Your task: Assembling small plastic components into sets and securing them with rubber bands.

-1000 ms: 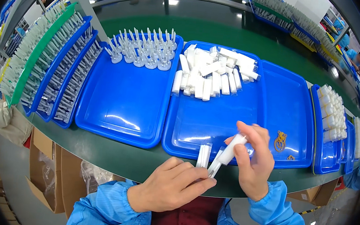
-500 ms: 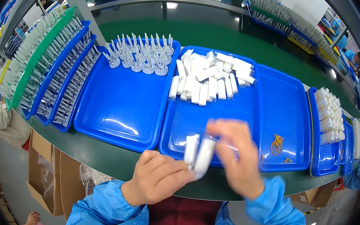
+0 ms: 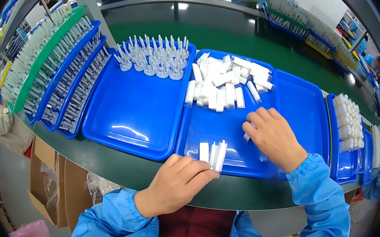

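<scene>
My left hand is closed at the near edge of the middle blue tray. It grips the lower ends of a few slim white packets in clear wrap, which stand side by side above its fingers. Over the right part of that tray is my right hand, its fingers curled together around a small white packet, mostly hidden under them. A loose heap of similar white packets lies at the far end of the tray; one packet rests at its right edge.
The left blue tray holds clear, spiky plastic parts at its far end. Tilted trays of similar parts stand farther left. At right are another blue tray and stacked white bundles. Cardboard boxes sit below.
My right hand has moved right, away from the packets at my left hand, and its fingers have closed. The packets in my left hand now sit lower. My right forearm now covers the rubber bands.
</scene>
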Available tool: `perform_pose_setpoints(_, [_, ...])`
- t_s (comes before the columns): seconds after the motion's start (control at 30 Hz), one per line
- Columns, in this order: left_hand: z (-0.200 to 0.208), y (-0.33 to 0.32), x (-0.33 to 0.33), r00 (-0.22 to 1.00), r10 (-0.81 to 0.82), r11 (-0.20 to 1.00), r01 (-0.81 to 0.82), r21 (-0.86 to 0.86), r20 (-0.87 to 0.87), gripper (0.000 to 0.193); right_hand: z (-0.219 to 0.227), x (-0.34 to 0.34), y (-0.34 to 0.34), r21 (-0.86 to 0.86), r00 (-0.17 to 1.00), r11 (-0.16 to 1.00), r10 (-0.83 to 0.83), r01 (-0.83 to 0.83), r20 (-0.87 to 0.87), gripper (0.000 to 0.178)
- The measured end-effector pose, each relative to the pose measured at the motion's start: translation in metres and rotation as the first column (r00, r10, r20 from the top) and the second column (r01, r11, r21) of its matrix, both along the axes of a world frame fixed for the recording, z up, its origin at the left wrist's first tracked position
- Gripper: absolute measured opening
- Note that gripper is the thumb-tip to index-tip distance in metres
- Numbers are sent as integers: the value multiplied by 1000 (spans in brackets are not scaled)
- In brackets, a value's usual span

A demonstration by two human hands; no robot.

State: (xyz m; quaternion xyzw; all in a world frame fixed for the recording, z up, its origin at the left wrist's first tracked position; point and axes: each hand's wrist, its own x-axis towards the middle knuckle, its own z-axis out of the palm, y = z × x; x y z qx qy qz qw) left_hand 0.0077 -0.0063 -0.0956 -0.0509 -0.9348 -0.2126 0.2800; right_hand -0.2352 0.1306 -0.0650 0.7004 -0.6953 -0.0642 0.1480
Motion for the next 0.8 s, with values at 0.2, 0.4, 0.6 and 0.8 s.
perform_pose_setpoints(0.2, [7, 4, 3, 998, -58, 998, 58, 29, 4, 30, 6, 34, 11, 83, -9, 917, -87, 389, 996, 53])
perform_pose_setpoints(0.4, [19, 10, 8, 989, -138, 989, 141, -48, 53, 42, -9, 71, 12, 34, -286, 853, 137, 520, 949, 50])
perform_pose_setpoints(0.6, [24, 14, 9, 985, -156, 986, 159, -42, 78, 42, -10, 72, 22, -32, -114, 851, 107, 525, 988, 49])
perform_pose_setpoints(0.8, [27, 14, 7, 988, -133, 983, 142, -115, 83, 39, -8, 80, 33, -79, 162, 918, 16, 388, 987, 50])
